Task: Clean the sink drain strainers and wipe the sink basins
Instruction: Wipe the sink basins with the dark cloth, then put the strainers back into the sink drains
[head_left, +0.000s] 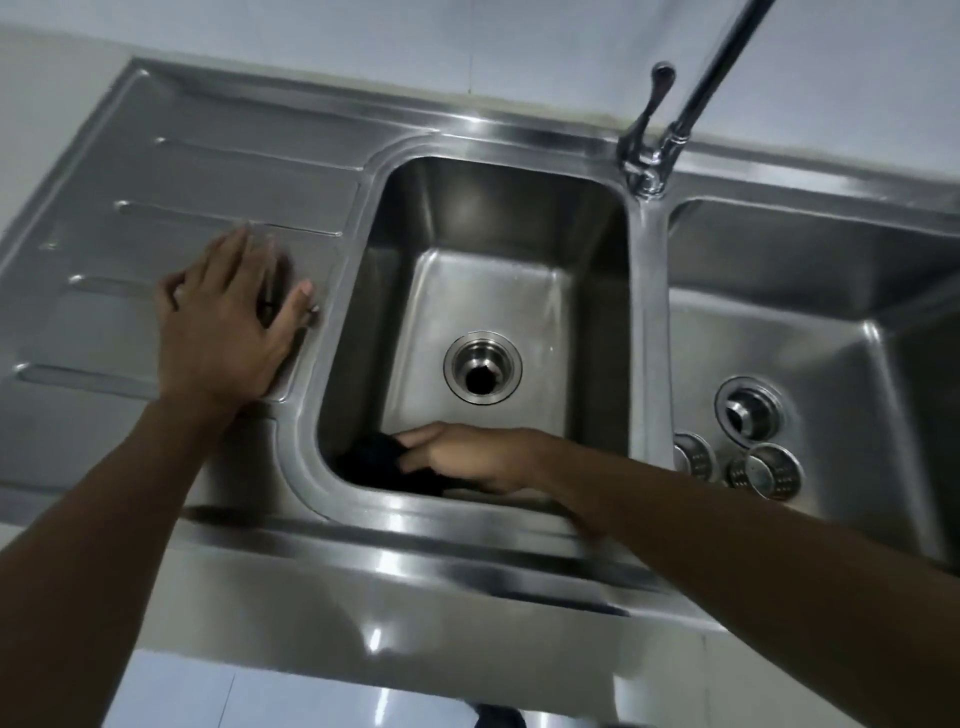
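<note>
Looking down on a stainless double sink, we see the right hand (467, 457) reaching into the left basin (488, 291), its fingers closed on a dark cloth (376, 457) pressed against the basin floor at the near left corner. The left hand (223, 322) lies flat and spread on the ribbed drainboard (156, 197), just beside the basin's rim, gripping nothing. The left basin's drain (483, 370) stands open, a dark hole within its steel ring. In the right basin (831, 291) we note a second drain (749, 408), and near it, toward the front wall, two perforated strainers (774, 470) lying side by side on the floor. The faucet (670, 119) rises from the divider between the basins.
</note>
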